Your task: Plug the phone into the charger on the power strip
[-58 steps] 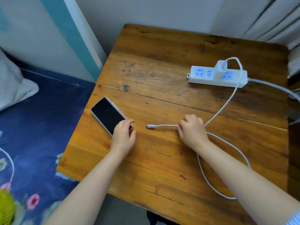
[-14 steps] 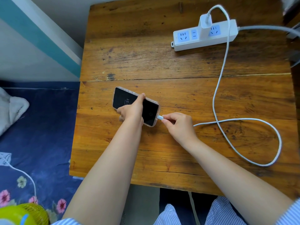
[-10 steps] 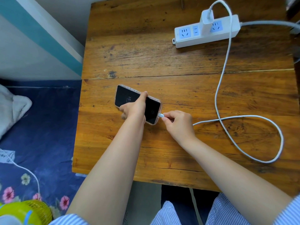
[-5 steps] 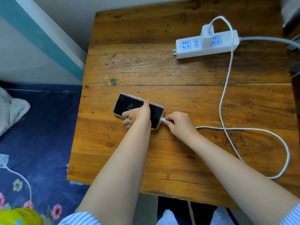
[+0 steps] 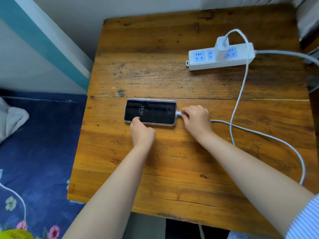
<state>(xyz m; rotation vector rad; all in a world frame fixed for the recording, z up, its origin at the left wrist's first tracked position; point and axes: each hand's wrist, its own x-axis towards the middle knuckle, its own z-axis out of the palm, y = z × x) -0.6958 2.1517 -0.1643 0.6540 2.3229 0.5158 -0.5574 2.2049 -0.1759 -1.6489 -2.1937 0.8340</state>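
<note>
A dark phone [image 5: 155,110] lies flat and crosswise on the wooden table [image 5: 155,75], its screen lit and showing 15:51. The white cable's plug [image 5: 178,113] sits in the phone's right end. My right hand [image 5: 196,119] pinches the cable right at that plug. My left hand [image 5: 141,131] rests at the phone's near edge, one fingertip on the screen's lower left. The white cable [image 5: 240,94] loops over the table up to a white charger [image 5: 222,47] standing in the white power strip [image 5: 221,56] at the back right.
A bed with a dark blue flowered sheet [image 5: 38,144] lies left of the table. A white pillow [image 5: 10,118] lies on it. A wall with a teal stripe [image 5: 43,42] stands at the back left. The strip's grey cord [image 5: 284,54] runs off to the right.
The phone has turned level and now lies flat. My left hand has slid off its top to the near edge. My right hand still pinches the plug at the phone's right end.
</note>
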